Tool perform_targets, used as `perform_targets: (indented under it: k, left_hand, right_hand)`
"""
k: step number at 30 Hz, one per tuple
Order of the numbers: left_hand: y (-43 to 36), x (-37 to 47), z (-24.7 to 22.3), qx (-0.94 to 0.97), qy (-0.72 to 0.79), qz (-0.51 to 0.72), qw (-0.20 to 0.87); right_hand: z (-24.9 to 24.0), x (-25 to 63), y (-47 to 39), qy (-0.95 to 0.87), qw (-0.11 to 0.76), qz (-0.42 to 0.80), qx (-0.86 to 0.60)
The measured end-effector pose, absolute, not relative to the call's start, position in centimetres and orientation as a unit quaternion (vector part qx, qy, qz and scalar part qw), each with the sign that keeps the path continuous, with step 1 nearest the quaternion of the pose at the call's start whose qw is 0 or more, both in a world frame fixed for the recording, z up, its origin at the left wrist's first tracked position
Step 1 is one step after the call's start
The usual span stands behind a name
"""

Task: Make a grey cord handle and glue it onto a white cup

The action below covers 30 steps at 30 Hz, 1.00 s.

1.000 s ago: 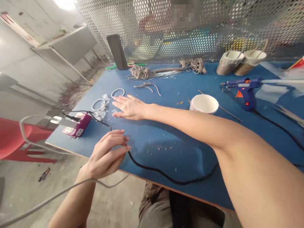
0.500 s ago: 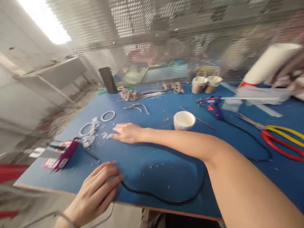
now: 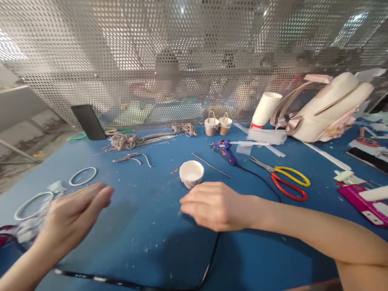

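Observation:
My left hand (image 3: 79, 214) hovers above the left side of the blue table, fingers stretched out together, with nothing visible in it. Crumpled white scraps (image 3: 28, 228) lie beside it, partly covered by the hand. Two white rings, a nearer ring (image 3: 20, 212) and a farther ring (image 3: 71, 178), lie close by. My right hand (image 3: 212, 206) is palm down just in front of a small white cup (image 3: 191, 173), fingers loosely extended and no object showing. Whether it touches the cup I cannot tell. A black cord (image 3: 214, 252) runs beneath the right hand.
Behind the cup are a thin stick (image 3: 211, 165), a blue glue gun (image 3: 226, 151) and scissors (image 3: 280, 178). Twine (image 3: 127, 141), a phone (image 3: 87, 122), two small baskets (image 3: 211, 127), stacked paper cups (image 3: 266, 109) and a bag (image 3: 327, 109) stand near the perforated metal screen (image 3: 130, 52).
The view has swung to the right. My right hand has drawn back from the white scraps to the cup. My left hand has left the black cord and moved farther over the table.

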<state>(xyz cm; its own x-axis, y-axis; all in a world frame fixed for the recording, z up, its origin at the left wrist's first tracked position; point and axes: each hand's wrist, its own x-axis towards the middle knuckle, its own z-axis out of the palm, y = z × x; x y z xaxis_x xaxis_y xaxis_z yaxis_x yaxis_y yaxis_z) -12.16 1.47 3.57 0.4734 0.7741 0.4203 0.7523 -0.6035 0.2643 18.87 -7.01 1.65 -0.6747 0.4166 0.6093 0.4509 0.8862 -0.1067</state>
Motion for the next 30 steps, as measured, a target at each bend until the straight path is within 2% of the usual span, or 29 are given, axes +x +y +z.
perform_targets:
  k: [3,6,10,16,20,23,28,30]
  left_hand:
    - [2.3,-5.7,3.5,0.879,0.395,0.243,0.108]
    - [3.2,-1.7,1.7,0.855,0.394,0.250,0.226]
    - [3.9,0.2,-0.2,0.845,0.321,0.232,0.360]
    - [3.9,1.0,-1.1,0.870,0.275,0.195,0.360]
    - [3.6,1.4,-1.7,0.863,0.274,0.198,0.376]
    - [3.3,1.1,-1.9,0.860,0.275,0.198,0.381]
    - [4.1,-0.6,-2.0,0.874,0.242,0.225,0.356]
    - [5.0,-1.0,-1.6,0.878,0.243,0.279,0.304]
  right_hand:
    - [1.7,22.1,-6.6,-0.836,0.423,0.029,-0.348]
    - [1.1,24.5,-6.0,-0.743,0.428,0.120,-0.501]
    - [-0.8,26.0,-4.6,-0.723,0.303,0.142,-0.604]
    - [-2.1,25.3,-1.4,-0.758,0.091,0.052,-0.644]
    - [-2.4,24.9,-0.5,-0.764,0.036,0.053,-0.642]
    - [-2.5,25.0,-0.5,-0.740,0.087,0.087,-0.662]
    - [-0.5,24.9,-1.0,-0.675,0.271,0.194,-0.658]
    - [0.9,24.6,-1.3,-0.655,0.322,0.259,-0.632]
